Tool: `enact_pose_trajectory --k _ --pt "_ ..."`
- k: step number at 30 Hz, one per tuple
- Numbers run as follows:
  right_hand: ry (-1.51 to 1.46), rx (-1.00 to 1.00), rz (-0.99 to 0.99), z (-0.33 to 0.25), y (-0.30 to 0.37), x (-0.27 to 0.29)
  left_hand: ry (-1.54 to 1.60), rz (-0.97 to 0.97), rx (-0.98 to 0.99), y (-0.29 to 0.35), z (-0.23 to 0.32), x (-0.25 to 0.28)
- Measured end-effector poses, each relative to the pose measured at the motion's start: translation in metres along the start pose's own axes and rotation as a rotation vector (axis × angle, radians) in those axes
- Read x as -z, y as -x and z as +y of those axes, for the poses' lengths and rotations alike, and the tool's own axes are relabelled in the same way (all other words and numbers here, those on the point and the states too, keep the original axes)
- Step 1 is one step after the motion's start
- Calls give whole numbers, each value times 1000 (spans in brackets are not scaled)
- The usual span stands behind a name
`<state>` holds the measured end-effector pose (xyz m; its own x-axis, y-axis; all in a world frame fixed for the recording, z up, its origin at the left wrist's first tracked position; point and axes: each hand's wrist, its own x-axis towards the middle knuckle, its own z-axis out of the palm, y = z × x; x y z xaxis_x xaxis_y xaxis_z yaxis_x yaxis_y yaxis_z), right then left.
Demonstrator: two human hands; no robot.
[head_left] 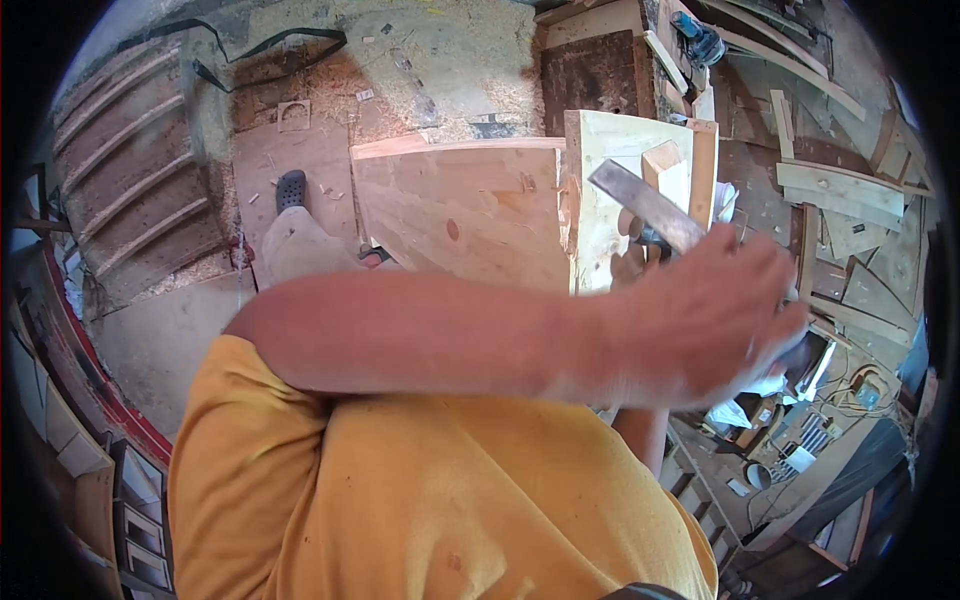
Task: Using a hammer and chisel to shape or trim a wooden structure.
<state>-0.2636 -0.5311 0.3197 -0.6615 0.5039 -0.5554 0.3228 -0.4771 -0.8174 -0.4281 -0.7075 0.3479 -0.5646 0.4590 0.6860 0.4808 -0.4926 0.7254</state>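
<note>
My left arm crosses in front of me to the right. My left hand [715,310], blurred at the fingers, is closed around the lower part of a flat metal bar [645,200]. The bar's free end slants up and left over a pale wooden board [610,140] with a small wood block [662,158] on it. Behind my left forearm, what look like fingers of my right hand [628,268] show in shadow beside a dark rounded part; the rest of that hand is hidden. A broad wooden panel [470,205] with a knot adjoins the board.
A slatted wooden piece [140,160] lies at the far left, near a black strap [285,40]. Wood shavings cover the far floor. Offcuts [840,190] and a blue power tool [697,40] are at the right. A cluttered surface with a cup [758,475] is at the near right.
</note>
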Motion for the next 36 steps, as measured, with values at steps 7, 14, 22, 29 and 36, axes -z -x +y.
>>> enact_pose_trajectory --k 7,14,22,29,36 --pt "104 -35 -11 1 6 -2 204 94 -173 20 5 -12" --pt "175 -41 -23 0 6 2 49 230 -303 25 -16 -11" --pt "243 -44 -68 -2 1 -2 -48 374 -287 20 -29 -12" --pt "284 -42 -100 -3 -4 -7 21 288 -279 21 -33 -8" --pt "315 -42 -137 -5 -14 -10 47 279 -271 19 -36 -12"
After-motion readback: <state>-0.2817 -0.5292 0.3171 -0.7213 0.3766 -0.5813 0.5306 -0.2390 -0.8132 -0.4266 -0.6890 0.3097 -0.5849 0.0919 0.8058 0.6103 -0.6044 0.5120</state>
